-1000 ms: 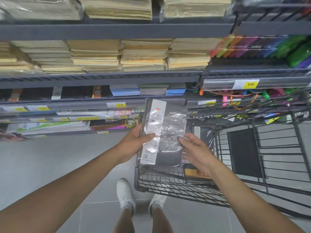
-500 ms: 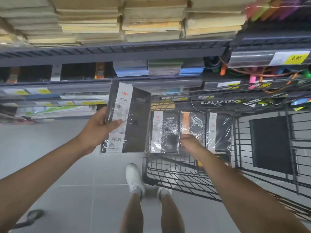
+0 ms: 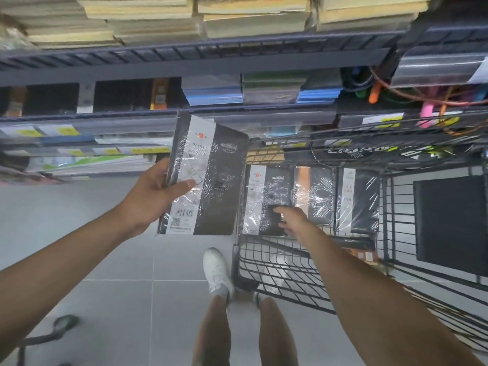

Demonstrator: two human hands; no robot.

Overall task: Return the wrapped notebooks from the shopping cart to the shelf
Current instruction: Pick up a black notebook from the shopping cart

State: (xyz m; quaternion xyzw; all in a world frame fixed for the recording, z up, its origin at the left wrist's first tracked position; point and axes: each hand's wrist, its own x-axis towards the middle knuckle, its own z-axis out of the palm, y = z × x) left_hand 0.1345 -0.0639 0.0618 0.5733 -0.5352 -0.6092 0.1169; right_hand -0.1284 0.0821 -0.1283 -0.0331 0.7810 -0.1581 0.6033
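Left hand [image 3: 153, 195] grips one wrapped notebook [image 3: 204, 178] upright just below the shelf [image 3: 126, 120]; right hand [image 3: 291, 220], fingers loosely spread, touches the next notebook [image 3: 266, 196] standing upright in the cart [image 3: 290, 276].

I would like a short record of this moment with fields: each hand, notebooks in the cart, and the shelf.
left hand: holds one wrapped notebook outside the cart, in front of the shelf
right hand: inside the shopping cart, fingers on a standing notebook
notebooks standing in cart: three visible
shelf: stacked stationery; held notebook not yet placed

Bare forearms and legs — white sneakers [image 3: 217, 270] with pale grey socks [image 3: 221, 292]
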